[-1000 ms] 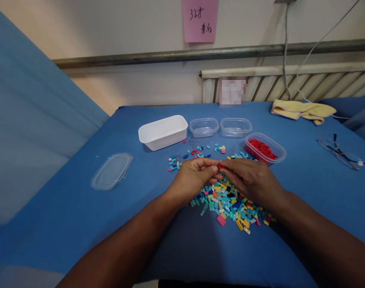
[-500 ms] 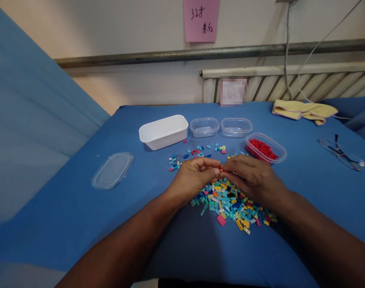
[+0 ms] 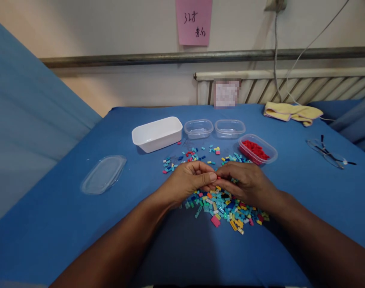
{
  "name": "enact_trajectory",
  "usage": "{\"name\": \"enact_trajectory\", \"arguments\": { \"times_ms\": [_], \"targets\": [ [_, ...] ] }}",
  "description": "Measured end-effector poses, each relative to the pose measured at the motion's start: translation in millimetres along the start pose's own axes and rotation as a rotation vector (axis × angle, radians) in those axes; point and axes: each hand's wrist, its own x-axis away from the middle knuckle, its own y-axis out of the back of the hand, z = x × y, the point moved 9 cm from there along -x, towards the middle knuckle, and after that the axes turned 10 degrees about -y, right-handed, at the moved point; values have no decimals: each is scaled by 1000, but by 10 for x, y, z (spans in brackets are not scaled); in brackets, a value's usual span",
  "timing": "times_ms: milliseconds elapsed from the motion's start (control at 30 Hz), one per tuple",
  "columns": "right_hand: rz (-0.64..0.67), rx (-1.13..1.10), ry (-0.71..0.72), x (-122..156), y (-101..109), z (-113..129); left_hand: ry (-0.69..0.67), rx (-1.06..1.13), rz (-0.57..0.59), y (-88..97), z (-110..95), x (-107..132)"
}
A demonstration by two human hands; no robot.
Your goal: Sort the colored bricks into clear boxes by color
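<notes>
Between the fingertips of both hands is a small red building brick (image 3: 218,177), mostly hidden by the fingers. My left hand (image 3: 192,176) pinches it from the left, thumb on top. From the other side my right hand (image 3: 245,178) closes its thumb and fingers on the same brick. Below and around the hands spreads a pile of small building bricks (image 3: 220,206), mostly turquoise, yellow and blue. A clear tub (image 3: 272,154) just beyond my right hand holds many red bricks (image 3: 256,150).
Behind the pile stand a white bin (image 3: 158,136) and two clear tubs, one left (image 3: 198,130) and one right (image 3: 230,129). Clear lids (image 3: 103,175) lie at the left. Eyeglasses (image 3: 330,154) and a yellow cloth (image 3: 292,113) lie at the right on the blue cover (image 3: 110,228).
The view has shifted slightly, so everything sits a bit further left. Both hands stay together over the pile, and less of the red brick shows between the fingertips.
</notes>
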Motion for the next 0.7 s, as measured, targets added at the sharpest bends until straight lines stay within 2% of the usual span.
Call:
{"name": "enact_trajectory", "arguments": {
  "times_ms": [100,300,467,700],
  "targets": [
    [-20,-3,5,1,7,34,-7,-3,-1,-1,-3,2],
    [-62,23,-55,2,26,-2,-46,-56,-90,30,-23,2],
    [-104,64,-107,-1,65,-59,-66,-113,-85,38,-51,5],
    [-134,52,-36,2,95,-5,-62,-7,-87,52,-24,-9]
  ]
}}
